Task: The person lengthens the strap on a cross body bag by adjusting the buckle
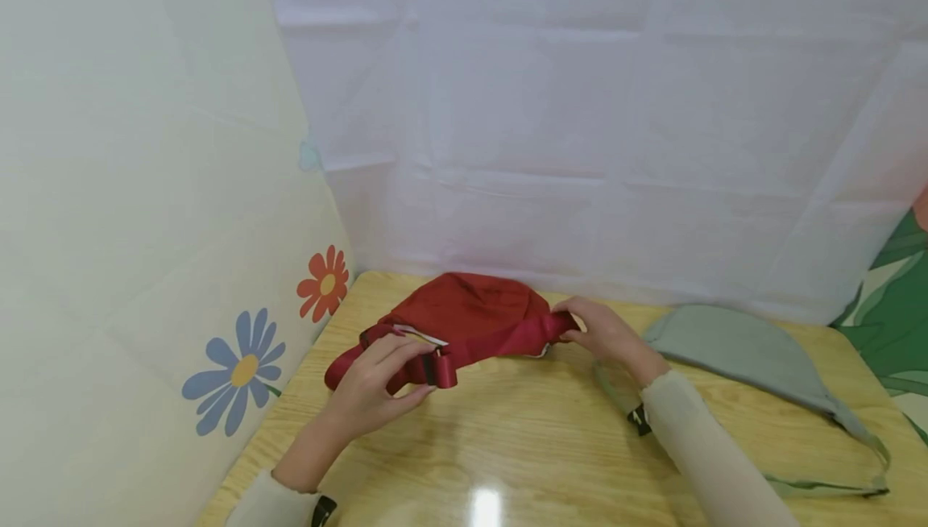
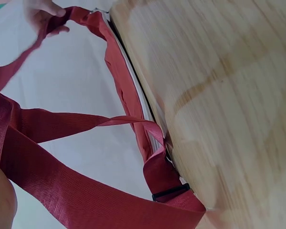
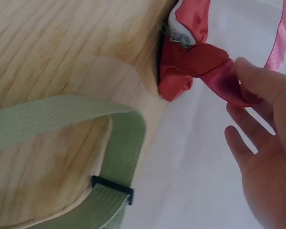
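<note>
A red waist bag (image 1: 471, 301) lies at the back of the wooden table, its crimson strap (image 1: 500, 339) raised in front of it. My left hand (image 1: 373, 382) grips the strap beside a black buckle, where the webbing is folded into a loop. Near the bag's right end, my right hand (image 1: 602, 334) pinches the strap between thumb and forefinger, as the right wrist view also shows on the strap (image 3: 229, 83). In the left wrist view, a black slider (image 2: 171, 192) sits on the strap near the bag. Only edges of the left hand show there.
A grey-green waist bag (image 1: 739, 350) lies on the right of the table (image 1: 536, 446), its green strap (image 3: 121, 148) looping toward the front. A black buckle (image 1: 640, 420) lies by my right forearm. White cloth (image 1: 522, 124) hangs behind, with printed flowers on the left cloth.
</note>
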### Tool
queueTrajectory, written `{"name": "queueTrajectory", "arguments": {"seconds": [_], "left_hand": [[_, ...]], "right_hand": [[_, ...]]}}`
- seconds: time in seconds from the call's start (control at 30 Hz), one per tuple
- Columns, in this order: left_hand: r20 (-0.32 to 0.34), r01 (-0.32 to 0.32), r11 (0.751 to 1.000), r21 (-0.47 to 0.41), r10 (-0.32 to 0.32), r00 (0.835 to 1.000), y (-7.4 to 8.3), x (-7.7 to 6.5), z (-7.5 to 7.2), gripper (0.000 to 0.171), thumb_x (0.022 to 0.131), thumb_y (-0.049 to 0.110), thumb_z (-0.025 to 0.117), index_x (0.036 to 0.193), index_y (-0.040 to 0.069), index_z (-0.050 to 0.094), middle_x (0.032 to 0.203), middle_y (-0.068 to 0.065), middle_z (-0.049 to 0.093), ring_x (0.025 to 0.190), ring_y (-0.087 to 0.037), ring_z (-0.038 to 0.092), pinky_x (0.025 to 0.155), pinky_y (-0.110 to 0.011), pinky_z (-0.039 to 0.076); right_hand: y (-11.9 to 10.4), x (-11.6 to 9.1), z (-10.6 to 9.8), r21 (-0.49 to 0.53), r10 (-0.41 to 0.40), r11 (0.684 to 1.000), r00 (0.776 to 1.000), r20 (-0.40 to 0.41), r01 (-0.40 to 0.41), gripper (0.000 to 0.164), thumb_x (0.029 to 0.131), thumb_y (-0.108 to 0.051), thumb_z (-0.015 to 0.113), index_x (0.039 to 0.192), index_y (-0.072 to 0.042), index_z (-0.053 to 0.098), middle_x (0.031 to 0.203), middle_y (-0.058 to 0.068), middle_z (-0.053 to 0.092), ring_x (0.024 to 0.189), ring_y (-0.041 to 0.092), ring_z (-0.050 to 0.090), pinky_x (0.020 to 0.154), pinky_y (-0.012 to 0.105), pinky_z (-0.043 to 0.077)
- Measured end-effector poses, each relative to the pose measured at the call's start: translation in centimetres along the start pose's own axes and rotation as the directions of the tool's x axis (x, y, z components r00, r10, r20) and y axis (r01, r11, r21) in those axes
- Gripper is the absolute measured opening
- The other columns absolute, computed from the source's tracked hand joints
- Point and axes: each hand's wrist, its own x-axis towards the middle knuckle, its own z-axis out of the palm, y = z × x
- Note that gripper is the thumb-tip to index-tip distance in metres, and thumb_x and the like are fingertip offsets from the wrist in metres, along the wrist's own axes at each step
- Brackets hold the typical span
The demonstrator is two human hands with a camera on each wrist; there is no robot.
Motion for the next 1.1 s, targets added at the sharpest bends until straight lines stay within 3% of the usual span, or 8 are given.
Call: {"name": "queueTrajectory", "arguments": {"seconds": [0.17,0.33,0.47,0.63,0.77,0.93,1.1], "left_hand": [[-0.037,-0.028,0.999,-0.021,0.028,0.999,0.2,0.4,0.3,0.044,0.094,0.039,0.071,0.124,0.007,0.068,0.114,-0.005,0.068,0.101,-0.02,0.062,0.091,-0.022,0.05],[-0.05,-0.033,0.999,-0.043,0.031,0.998,0.3,0.6,0.6,0.044,0.096,0.04,0.068,0.123,0.005,0.068,0.111,-0.007,0.066,0.1,-0.021,0.061,0.09,-0.023,0.049],[-0.071,-0.061,0.997,-0.045,0.057,0.996,0.3,0.8,0.9,0.043,0.096,0.039,0.068,0.121,0.004,0.068,0.11,-0.008,0.066,0.098,-0.022,0.061,0.09,-0.026,0.048],[-0.1,-0.084,0.996,-0.036,0.081,0.992,0.3,1.2,1.3,0.043,0.096,0.039,0.068,0.12,0.003,0.069,0.11,-0.007,0.067,0.098,-0.022,0.063,0.095,-0.028,0.045],[-0.114,-0.088,0.996,-0.033,0.083,0.99,0.4,1.3,1.4,0.043,0.096,0.039,0.068,0.12,0.003,0.07,0.111,-0.007,0.068,0.099,-0.022,0.063,0.096,-0.028,0.045],[-0.118,-0.085,0.996,-0.023,0.082,0.99,0.4,1.2,1.5,0.043,0.096,0.039,0.068,0.12,0.004,0.07,0.11,-0.007,0.068,0.098,-0.021,0.064,0.093,-0.03,0.047],[-0.111,-0.076,0.997,-0.027,0.073,0.991,0.4,1.2,1.4,0.042,0.096,0.039,0.068,0.121,0.004,0.069,0.111,-0.006,0.068,0.099,-0.022,0.063,0.095,-0.029,0.046]], "right_hand": [[-1.1,0.3,-0.3,0.039,-0.012,0.999,0.999,0.046,0.01,0.04,0.088,-0.006,0.077,0.125,0.0,0.063,0.121,0.014,0.066,0.116,0.032,0.061,0.1,0.049,0.049],[-2.4,0.5,-0.5,0.08,0.002,0.997,0.995,0.098,-0.01,0.042,0.088,-0.011,0.077,0.128,-0.005,0.063,0.118,0.007,0.061,0.109,0.023,0.057,0.097,0.045,0.05],[-3.4,0.7,-0.4,0.015,-0.018,1.0,0.992,0.122,0.016,0.041,0.087,-0.015,0.078,0.125,-0.011,0.065,0.109,0.002,0.058,0.099,0.017,0.052,0.088,0.039,0.05],[-4.5,1.0,-0.1,-0.108,-0.075,0.99,0.989,0.125,0.088,0.036,0.085,-0.019,0.08,0.118,-0.015,0.067,0.105,0.0,0.061,0.101,0.021,0.054,0.09,0.039,0.05],[-5.4,1.2,0.3,-0.077,-0.066,0.994,0.988,0.142,0.078,0.034,0.087,-0.012,0.077,0.119,-0.01,0.064,0.113,0.002,0.061,0.109,0.021,0.055,0.094,0.039,0.05],[-6.0,1.0,0.4,-0.013,-0.077,0.997,0.977,0.197,0.081,0.039,0.091,-0.004,0.069,0.128,-0.005,0.058,0.118,0.003,0.058,0.104,0.015,0.053,0.091,0.036,0.051],[-6.0,0.7,0.5,-0.074,-0.091,0.992,0.979,0.184,0.106,0.043,0.091,-0.015,0.074,0.132,-0.009,0.061,0.111,0.0,0.057,0.096,0.012,0.052,0.085,0.032,0.05]]}}
